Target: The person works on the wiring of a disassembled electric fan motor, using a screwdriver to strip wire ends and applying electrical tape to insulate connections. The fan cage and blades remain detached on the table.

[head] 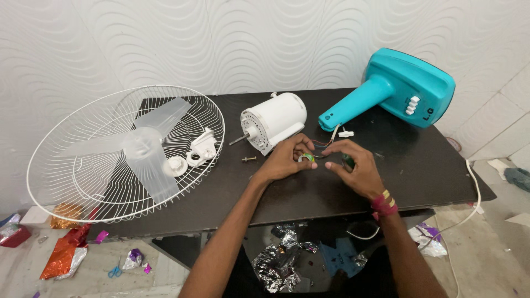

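Centre frame, on the dark worktop [430, 171]: left hand [287, 160] is pinched shut on a small green-and-white part [307, 159] at its fingertips, right hand [356, 168] curled closed around a dark green tool handle [348, 160], the two hands almost touching. Thin wires [323, 144] run from the part up toward the white motor housing [273, 121] just above the left hand and the teal fan base [400, 88] at upper right. Wire guard [72, 138] with clear blade [146, 149] lies well apart at left, a loose bolt [248, 159] sits near the left hand.

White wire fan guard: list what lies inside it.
Inside the white wire fan guard lie a translucent three-blade fan blade, a white plastic bracket and a round white cap; anything beneath the blade is hidden.
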